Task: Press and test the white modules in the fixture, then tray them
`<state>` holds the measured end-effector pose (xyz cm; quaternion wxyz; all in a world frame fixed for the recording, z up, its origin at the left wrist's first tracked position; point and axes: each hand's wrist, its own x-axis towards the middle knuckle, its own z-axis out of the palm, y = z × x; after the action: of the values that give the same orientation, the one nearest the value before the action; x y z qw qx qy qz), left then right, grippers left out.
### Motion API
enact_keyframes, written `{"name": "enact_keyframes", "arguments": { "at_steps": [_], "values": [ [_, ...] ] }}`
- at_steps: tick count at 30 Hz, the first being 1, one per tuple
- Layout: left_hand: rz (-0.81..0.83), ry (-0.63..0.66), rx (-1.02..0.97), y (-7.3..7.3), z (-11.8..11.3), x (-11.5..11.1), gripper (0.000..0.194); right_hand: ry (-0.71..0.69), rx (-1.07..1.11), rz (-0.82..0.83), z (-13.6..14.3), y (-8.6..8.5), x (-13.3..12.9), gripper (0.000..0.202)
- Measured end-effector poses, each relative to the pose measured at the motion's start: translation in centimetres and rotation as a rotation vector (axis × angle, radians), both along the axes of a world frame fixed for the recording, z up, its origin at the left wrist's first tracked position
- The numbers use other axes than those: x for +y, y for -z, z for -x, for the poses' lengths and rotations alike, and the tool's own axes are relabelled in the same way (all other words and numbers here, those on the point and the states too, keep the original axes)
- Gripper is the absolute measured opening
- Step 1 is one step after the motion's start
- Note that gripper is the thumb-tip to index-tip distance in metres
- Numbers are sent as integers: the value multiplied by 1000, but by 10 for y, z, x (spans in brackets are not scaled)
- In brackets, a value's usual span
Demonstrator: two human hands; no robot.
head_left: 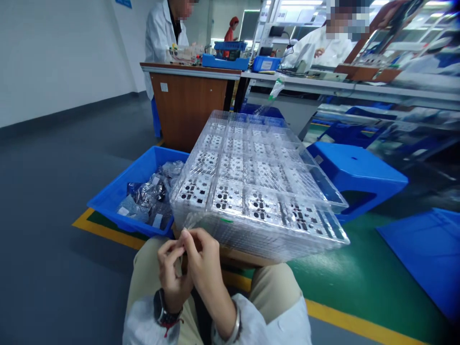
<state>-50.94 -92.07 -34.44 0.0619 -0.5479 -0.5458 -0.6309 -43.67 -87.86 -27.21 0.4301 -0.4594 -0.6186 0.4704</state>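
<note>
A stack of clear plastic trays [230,218] stands in front of my knees, its pockets filled with white circuit boards [224,197] that carry dark components. Clear plastic film [190,220] gathers at the stack's near left corner. My left hand [173,273], with a watch on its wrist, pinches at this film with bent fingers. Right beside it, my right hand [205,256] has thumb and forefinger closed on the same film, the fingertips of both hands almost touching. What exactly lies between the fingertips is partly hidden.
A blue bin [108,191] of silvery bags [154,191] sits left of the stack. To the right are a blue stool [359,163] and a blue panel [424,258]. Behind stand a wooden desk [190,91] and a long workbench [341,84], with people in white coats.
</note>
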Motion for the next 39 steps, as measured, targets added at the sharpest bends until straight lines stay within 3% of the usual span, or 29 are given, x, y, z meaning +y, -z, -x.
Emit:
{"name": "enact_keyframes", "arguments": {
  "at_steps": [3, 6, 10, 12, 15, 18, 28, 39],
  "values": [
    [25, -40, 73, 7, 1, -11, 21, 96, -40, -89, 7, 6, 1, 30],
    [22, -51, 51, 0, 8, -9, 19, 129, -142, -181, 3, 9, 0, 29],
    [81, -30, -44, -28, 24, 20, 11, 143, -283, -320, -7, 12, -1, 33],
    [131, -19, -56, -46, 33, 39, 18, 148, -336, -394, -9, 13, -2, 35],
    [267, 84, 51, -71, 44, 62, 39, 154, -406, -453, -13, 16, -4, 36],
    [377, 146, 141, -84, 53, 70, 37, 137, -477, -479, -21, 22, -7, 36],
    [410, 152, 105, -84, 56, 69, 32, 67, -627, -546, -58, 31, -14, 33],
    [402, 119, 105, -81, 58, 70, 34, 113, -677, -516, -110, 83, -52, 37]
  ]
}}
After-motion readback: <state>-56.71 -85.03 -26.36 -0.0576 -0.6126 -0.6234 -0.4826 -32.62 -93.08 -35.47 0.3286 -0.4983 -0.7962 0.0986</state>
